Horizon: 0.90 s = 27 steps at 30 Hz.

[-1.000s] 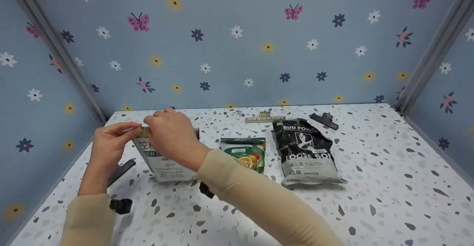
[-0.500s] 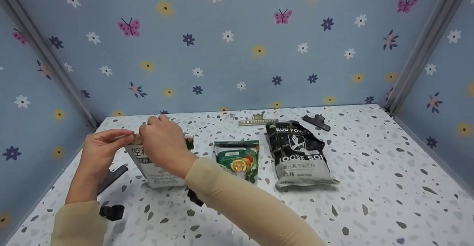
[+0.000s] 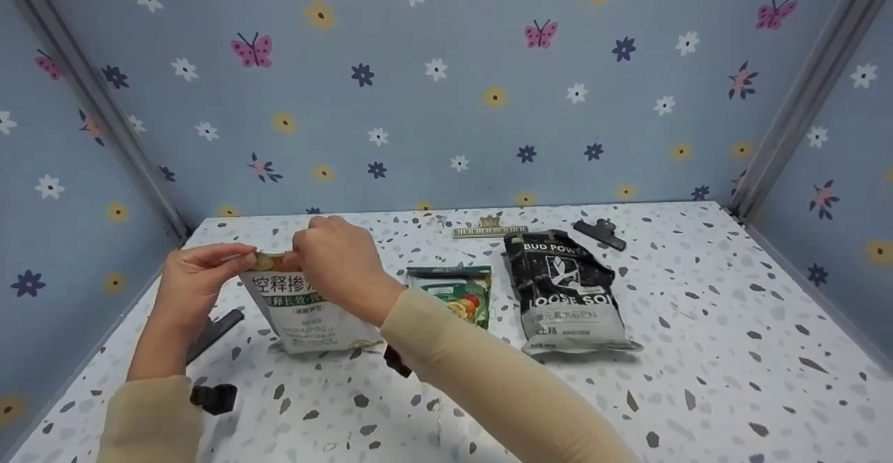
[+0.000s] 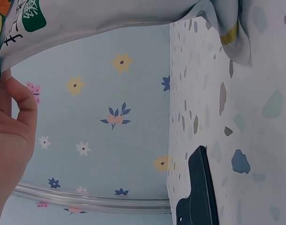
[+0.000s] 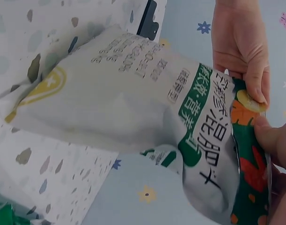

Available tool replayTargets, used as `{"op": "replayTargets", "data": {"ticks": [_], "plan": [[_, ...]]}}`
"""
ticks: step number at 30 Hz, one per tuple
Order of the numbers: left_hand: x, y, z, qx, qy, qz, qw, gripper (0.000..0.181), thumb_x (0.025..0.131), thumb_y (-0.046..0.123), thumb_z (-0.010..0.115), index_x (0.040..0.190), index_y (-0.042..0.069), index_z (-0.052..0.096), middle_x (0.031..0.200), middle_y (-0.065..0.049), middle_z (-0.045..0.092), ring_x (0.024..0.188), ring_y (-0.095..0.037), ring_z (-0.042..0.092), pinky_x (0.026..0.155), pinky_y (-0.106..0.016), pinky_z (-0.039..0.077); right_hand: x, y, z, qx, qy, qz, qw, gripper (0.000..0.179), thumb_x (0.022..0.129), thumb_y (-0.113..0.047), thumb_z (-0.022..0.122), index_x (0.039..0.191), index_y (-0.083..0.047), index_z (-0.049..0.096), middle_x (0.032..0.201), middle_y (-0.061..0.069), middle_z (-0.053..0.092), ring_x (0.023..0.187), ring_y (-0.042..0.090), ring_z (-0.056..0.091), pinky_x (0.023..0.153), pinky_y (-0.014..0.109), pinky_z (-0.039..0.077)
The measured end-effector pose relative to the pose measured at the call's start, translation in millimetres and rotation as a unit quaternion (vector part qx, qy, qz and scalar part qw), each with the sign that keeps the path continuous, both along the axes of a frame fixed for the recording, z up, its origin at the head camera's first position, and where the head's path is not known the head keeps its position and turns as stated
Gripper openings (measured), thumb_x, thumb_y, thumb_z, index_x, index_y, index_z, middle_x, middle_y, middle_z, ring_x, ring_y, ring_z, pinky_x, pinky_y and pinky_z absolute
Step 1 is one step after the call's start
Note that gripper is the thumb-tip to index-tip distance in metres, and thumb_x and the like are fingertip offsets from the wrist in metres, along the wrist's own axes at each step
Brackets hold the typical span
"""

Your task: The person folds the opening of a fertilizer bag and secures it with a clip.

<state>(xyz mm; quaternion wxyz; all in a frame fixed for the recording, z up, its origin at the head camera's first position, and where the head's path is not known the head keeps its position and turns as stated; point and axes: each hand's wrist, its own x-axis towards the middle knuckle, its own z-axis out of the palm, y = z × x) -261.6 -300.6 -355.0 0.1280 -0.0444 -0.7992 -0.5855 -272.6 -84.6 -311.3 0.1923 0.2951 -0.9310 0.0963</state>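
A white bag point(image 3: 307, 327) with printed characters, a green band and an orange-green top strip stands on the speckled table at left. My left hand point(image 3: 190, 285) pinches its top left corner between thumb and fingers. Along the same top edge, a little to the right, my right hand point(image 3: 342, 261) pinches the strip and covers the bag's upper right part. The right wrist view shows both thumbs on the strip, left hand point(image 5: 241, 44) at one end, right hand point(image 5: 278, 145) farther along. Below its top, the bag point(image 5: 133, 103) bulges, with a fold in one side.
A black clip point(image 3: 218, 335) lies behind my left forearm. Right of the bag is a green pouch point(image 3: 481, 292) with fruit pictures, then a black-and-grey bag point(image 3: 572, 302). A gold clip point(image 3: 490, 232) and another black clip point(image 3: 601, 233) lie behind them. Patterned walls point(image 3: 432, 121) enclose the table.
My right hand has slid rightward along the bag's top edge, away from the left hand, uncovering more of the strip and print. The left hand keeps its pinch on the corner.
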Motion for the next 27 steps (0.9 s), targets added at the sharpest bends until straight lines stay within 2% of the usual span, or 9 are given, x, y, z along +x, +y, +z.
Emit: {"op": "replayTargets", "data": {"ticks": [6,14,20,27], "plan": [[2.2,-1.7,-1.7,0.027,0.009,-0.013,0.9995,0.027,0.09,0.016,0.076,0.111,-0.002,0.074,0.096,0.009,0.073,0.097,-0.01,0.063,0.085,-0.021,0.044,1.4,14.6,-3.5,-0.012,0.003,0.009,0.9999,0.025,0.095,-0.045,0.064,0.095,-0.025,0.079,0.078,-0.01,0.059,0.072,0.007,0.052,0.057,0.022,0.044],[2.5,-3.5,-4.5,0.009,-0.007,-0.003,0.9999,0.03,0.091,0.02,0.076,0.113,0.0,0.074,0.099,0.011,0.072,0.099,-0.009,0.063,0.088,-0.027,0.041,2.1,34.5,-10.3,-0.054,-0.007,0.037,0.9978,0.025,0.093,-0.041,0.067,0.092,-0.019,0.077,0.078,-0.008,0.057,0.074,0.008,0.051,0.064,0.022,0.046],[2.3,-1.4,-4.1,0.012,0.015,-0.016,0.9997,0.025,0.091,0.016,0.075,0.109,-0.001,0.075,0.096,0.009,0.073,0.096,-0.009,0.065,0.086,-0.022,0.043,3.4,46.6,-7.5,-0.104,-0.064,0.068,0.9902,0.018,0.094,-0.03,0.07,0.097,-0.015,0.079,0.083,-0.005,0.061,0.078,0.009,0.057,0.072,0.019,0.047],[0.3,-1.1,-3.3,0.033,0.032,-0.024,0.9986,0.022,0.091,0.014,0.075,0.107,-0.001,0.075,0.094,0.007,0.074,0.094,-0.009,0.066,0.085,-0.02,0.044,5.0,57.9,-11.4,-0.157,-0.087,0.072,0.9811,0.016,0.093,-0.028,0.071,0.099,-0.015,0.078,0.084,-0.005,0.059,0.075,0.006,0.055,0.068,0.017,0.045]]}}
